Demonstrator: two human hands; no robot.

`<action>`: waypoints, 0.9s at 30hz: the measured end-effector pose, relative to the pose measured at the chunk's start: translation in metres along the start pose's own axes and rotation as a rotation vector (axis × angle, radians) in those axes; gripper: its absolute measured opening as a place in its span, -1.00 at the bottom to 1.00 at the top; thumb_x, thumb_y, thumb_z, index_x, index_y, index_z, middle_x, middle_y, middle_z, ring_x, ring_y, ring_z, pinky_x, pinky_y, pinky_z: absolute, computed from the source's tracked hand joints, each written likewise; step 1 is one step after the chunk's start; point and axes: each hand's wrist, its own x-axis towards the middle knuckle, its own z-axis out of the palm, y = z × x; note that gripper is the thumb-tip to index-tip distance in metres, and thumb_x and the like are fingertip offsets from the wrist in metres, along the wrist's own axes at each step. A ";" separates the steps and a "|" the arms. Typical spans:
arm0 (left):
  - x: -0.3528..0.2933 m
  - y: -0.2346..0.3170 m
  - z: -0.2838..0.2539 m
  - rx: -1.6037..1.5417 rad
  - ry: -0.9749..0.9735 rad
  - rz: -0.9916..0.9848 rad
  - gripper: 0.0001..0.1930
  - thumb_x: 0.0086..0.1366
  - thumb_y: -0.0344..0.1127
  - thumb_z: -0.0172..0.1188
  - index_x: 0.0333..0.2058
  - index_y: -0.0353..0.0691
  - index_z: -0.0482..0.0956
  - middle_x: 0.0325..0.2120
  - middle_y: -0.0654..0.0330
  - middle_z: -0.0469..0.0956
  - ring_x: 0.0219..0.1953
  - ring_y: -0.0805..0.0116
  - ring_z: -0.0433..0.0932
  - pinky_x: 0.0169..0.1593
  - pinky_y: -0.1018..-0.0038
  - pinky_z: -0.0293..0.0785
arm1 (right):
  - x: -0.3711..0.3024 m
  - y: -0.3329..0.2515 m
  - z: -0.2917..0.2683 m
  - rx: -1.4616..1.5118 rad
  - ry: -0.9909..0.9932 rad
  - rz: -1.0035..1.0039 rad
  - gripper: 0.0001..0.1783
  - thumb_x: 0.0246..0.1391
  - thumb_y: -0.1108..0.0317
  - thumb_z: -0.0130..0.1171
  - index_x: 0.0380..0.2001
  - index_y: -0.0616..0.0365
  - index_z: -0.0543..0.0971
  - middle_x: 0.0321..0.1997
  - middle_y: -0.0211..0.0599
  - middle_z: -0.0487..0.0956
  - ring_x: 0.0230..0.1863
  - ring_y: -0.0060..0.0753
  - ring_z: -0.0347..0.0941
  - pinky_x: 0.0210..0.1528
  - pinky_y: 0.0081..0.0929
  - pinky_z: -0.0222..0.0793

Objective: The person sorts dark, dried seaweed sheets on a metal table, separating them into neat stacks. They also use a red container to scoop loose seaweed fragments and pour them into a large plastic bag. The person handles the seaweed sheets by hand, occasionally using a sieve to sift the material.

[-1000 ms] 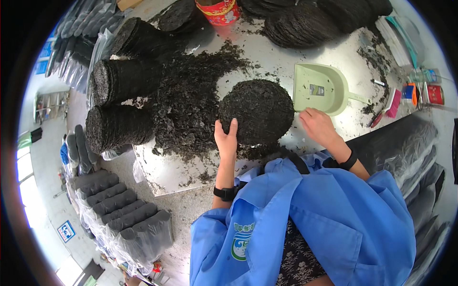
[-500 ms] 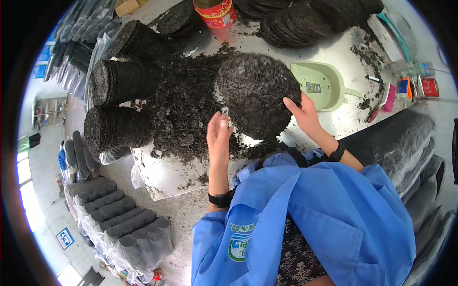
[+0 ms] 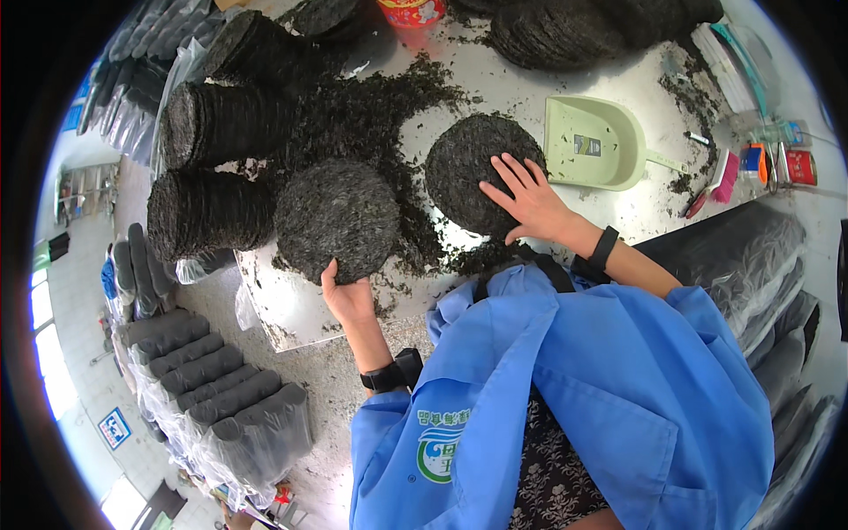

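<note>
My left hand (image 3: 346, 296) grips the lower edge of a round, dark pressed cake of leaves (image 3: 337, 216) and holds it tilted above the metal table (image 3: 521, 75). My right hand (image 3: 528, 199) lies flat, fingers spread, on a second dark round cake (image 3: 473, 168) that rests on the table. Loose dark leaf crumbs (image 3: 371, 106) are strewn between and behind the two cakes. I wear a blue coat and a black band on each wrist.
A pale green dustpan (image 3: 594, 143) lies right of the flat cake. Stacks of dark cakes (image 3: 216, 128) lie on their sides at the left, more stacks (image 3: 565, 31) at the back. Wrapped dark rolls (image 3: 212, 397) stand on the floor lower left. Small tools (image 3: 751, 163) lie far right.
The single thick cake held up in both hands has been split: my left hand carried one cake off to the left, and my right hand pressed the other down flat on the table.
</note>
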 end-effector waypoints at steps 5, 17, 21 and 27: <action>-0.016 -0.004 0.001 -0.043 0.042 -0.004 -0.56 0.17 -0.45 0.03 0.06 -0.32 0.33 0.00 0.02 0.42 0.07 0.05 0.37 0.18 0.02 0.28 | 0.005 0.006 0.009 -0.007 -0.003 0.001 0.02 -0.43 -0.20 0.38 0.16 0.02 0.32 0.32 0.04 0.11 0.34 0.12 -0.03 0.25 0.05 0.05; -0.011 -0.025 0.008 -0.094 0.004 -0.116 -0.61 0.15 -0.43 0.04 -0.01 -0.29 0.40 -0.01 0.05 0.44 0.06 0.08 0.38 0.18 0.06 0.26 | 0.007 -0.006 0.027 -0.196 0.044 -0.097 -0.40 -0.12 0.16 0.19 -0.04 0.31 0.39 0.19 0.25 0.25 0.22 0.37 0.13 0.05 0.12 0.28; -0.012 -0.028 0.012 -0.102 0.038 -0.129 -0.61 0.13 -0.44 0.04 -0.01 -0.30 0.40 -0.01 0.05 0.44 0.06 0.07 0.38 0.18 0.05 0.25 | 0.007 -0.019 0.045 -0.333 0.138 -0.054 -0.58 -0.04 0.30 0.02 -0.14 0.38 0.40 0.12 0.39 0.30 0.13 0.48 0.23 -0.05 0.15 0.37; -0.015 -0.021 0.005 -0.106 0.057 -0.082 -0.60 0.15 -0.40 0.03 0.00 -0.29 0.39 0.00 0.05 0.43 0.07 0.05 0.37 0.19 0.03 0.24 | 0.003 0.000 0.010 0.212 0.282 0.055 -0.55 -0.20 0.49 0.16 -0.13 0.21 0.42 0.03 0.02 0.44 0.08 0.05 0.37 0.02 -0.22 0.41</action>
